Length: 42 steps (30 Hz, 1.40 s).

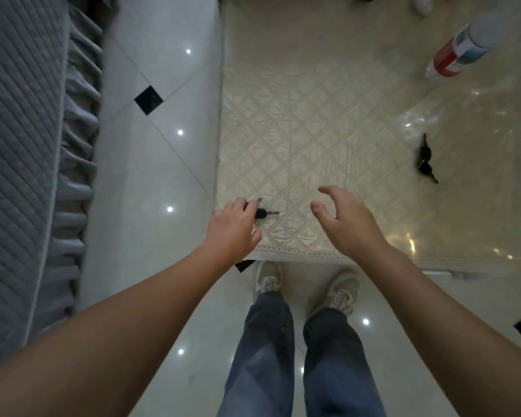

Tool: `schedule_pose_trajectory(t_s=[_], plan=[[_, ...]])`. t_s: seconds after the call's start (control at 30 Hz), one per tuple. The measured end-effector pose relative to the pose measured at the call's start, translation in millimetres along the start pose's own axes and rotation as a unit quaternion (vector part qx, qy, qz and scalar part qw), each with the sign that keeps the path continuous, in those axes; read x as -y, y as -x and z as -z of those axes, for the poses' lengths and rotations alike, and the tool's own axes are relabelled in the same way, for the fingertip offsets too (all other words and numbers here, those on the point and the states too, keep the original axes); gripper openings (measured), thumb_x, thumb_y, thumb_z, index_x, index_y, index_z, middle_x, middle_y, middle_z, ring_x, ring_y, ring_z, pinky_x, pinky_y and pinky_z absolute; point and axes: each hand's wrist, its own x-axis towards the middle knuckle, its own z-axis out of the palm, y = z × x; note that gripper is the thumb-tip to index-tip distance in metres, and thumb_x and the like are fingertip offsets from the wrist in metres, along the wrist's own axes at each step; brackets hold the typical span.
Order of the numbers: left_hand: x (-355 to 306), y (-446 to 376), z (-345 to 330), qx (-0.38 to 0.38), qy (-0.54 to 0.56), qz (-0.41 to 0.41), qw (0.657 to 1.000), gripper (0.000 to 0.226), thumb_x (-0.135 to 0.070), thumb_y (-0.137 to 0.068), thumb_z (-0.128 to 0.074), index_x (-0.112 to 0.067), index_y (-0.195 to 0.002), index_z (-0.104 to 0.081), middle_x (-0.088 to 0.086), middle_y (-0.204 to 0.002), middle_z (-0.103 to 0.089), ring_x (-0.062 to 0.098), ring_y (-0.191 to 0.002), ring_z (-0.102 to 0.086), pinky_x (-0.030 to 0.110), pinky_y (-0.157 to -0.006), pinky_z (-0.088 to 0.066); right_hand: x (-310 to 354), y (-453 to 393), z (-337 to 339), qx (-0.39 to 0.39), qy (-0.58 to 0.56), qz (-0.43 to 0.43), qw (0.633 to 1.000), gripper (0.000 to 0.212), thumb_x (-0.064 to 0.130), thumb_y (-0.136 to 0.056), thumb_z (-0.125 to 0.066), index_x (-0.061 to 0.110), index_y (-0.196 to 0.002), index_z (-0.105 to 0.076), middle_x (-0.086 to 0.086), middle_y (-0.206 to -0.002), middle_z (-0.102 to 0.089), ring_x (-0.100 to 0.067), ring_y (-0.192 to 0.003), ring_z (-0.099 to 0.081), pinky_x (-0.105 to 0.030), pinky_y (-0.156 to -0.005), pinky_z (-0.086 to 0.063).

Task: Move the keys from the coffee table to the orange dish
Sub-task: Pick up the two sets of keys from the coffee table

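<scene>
Head view: left hand (233,228) pinching black-headed metal keys (262,213) at cream quilted surface (307,121) edge, 7 o'clock; right hand (348,222) spread wide; second black keys (425,159) at 3 o'clock.

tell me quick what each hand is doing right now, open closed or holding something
Left hand: fingers closing on the black-headed metal key at the table's near-left corner; whether it is lifted cannot be told.
Right hand: open, fingers curled, holding nothing.

Bare forearms, jeans and pale trainers

Both arms (151,320) are uncovered, no sleeves showing; at lower centre, loose blue jeans (286,356) fall over cream lace-up trainers (268,278).
</scene>
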Motion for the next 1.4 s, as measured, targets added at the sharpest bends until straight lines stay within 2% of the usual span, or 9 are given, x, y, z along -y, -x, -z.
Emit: schedule_pose_trajectory(t_s=[0.17,0.33,0.43,0.53,0.67,0.83,0.93,1.13,1.4], plan=[[-6,-14,-6,-0.006,-0.006,0.018,1.000,0.060,-0.041,-0.087,-0.057,-0.018,-0.140,-0.037,0.009,-0.133,-0.048,0.028,-0.111,-0.051,0.043,-0.084,-0.049,-6,-4,9,-0.008,-0.005,0.011,1.000,0.050,0.047,-0.095,-0.045,0.017,-0.134,-0.049,0.000,-0.133,-0.056,-0.018,-0.126,-0.042,-0.027,-0.092,-0.031],[-16,-26,-19,0.031,-0.033,0.006,0.999,0.058,-0.037,-0.088,-0.057,-0.018,-0.138,-0.036,0.010,-0.134,-0.045,0.029,-0.115,-0.045,0.042,-0.086,-0.047,-24,-5,3,-0.002,0.001,0.018,1.000,0.050,0.047,-0.095,-0.044,0.018,-0.135,-0.049,-0.001,-0.133,-0.056,-0.019,-0.127,-0.042,-0.028,-0.093,-0.031],[-17,-29,-21,0.034,-0.046,0.015,0.998,0.046,-0.022,-0.085,-0.059,-0.015,-0.127,-0.043,0.012,-0.122,-0.046,0.029,-0.108,-0.045,0.040,-0.077,-0.046,-32,-5,-1,0.007,0.000,0.014,1.000,0.050,0.047,-0.095,-0.043,0.017,-0.135,-0.049,-0.001,-0.133,-0.056,-0.019,-0.126,-0.042,-0.028,-0.093,-0.030],[-18,-32,-25,0.035,-0.014,0.016,0.999,0.036,-0.010,-0.083,-0.057,-0.014,-0.117,-0.046,0.011,-0.112,-0.050,0.029,-0.102,-0.049,0.037,-0.069,-0.042,-38,-6,-1,0.004,-0.006,0.012,1.000,0.050,0.048,-0.095,-0.043,0.017,-0.135,-0.049,-0.001,-0.133,-0.056,-0.019,-0.126,-0.043,-0.028,-0.093,-0.030],[-18,-33,-30,0.044,0.005,0.006,0.999,0.027,-0.014,-0.084,-0.059,-0.014,-0.109,-0.048,0.008,-0.104,-0.053,0.026,-0.096,-0.051,0.033,-0.067,-0.040,-44,-9,3,0.002,-0.009,0.010,1.000,0.050,0.047,-0.095,-0.044,0.017,-0.135,-0.049,-0.001,-0.132,-0.056,-0.020,-0.125,-0.043,-0.028,-0.093,-0.031],[-26,-36,-35,0.053,0.004,0.015,0.998,0.014,-0.020,-0.086,-0.056,-0.012,-0.096,-0.050,0.007,-0.095,-0.053,0.026,-0.088,-0.051,0.035,-0.066,-0.044,-58,-9,14,-0.001,-0.012,0.004,1.000,0.050,0.048,-0.095,-0.044,0.018,-0.134,-0.050,-0.001,-0.132,-0.056,-0.018,-0.126,-0.042,-0.028,-0.094,-0.030],[-39,-40,-37,0.066,0.013,0.021,0.997,0.015,-0.023,-0.087,-0.057,-0.013,-0.095,-0.050,0.007,-0.095,-0.054,0.025,-0.088,-0.051,0.038,-0.068,-0.049,-71,-8,25,-0.005,-0.015,-0.005,1.000,0.050,0.049,-0.095,-0.042,0.018,-0.134,-0.050,0.001,-0.132,-0.056,-0.018,-0.126,-0.042,-0.029,-0.094,-0.031],[-73,-60,-29,0.023,0.041,0.023,0.999,0.013,-0.020,-0.088,-0.054,-0.018,-0.087,-0.041,0.001,-0.078,-0.050,0.023,-0.070,-0.049,0.033,-0.055,-0.039,-100,-10,52,-0.030,-0.024,-0.015,0.999,0.046,0.046,-0.095,-0.044,0.019,-0.130,-0.054,0.001,-0.128,-0.059,-0.018,-0.122,-0.045,-0.028,-0.093,-0.033],[-151,-109,0,-0.014,0.123,-0.018,0.992,0.017,-0.016,-0.084,-0.057,-0.019,-0.091,-0.041,0.000,-0.072,-0.050,0.022,-0.060,-0.048,0.032,-0.053,-0.036,-136,-24,87,-0.062,-0.044,-0.038,0.996,0.045,0.043,-0.094,-0.048,0.017,-0.130,-0.054,-0.001,-0.130,-0.058,-0.020,-0.124,-0.044,-0.029,-0.094,-0.032]])
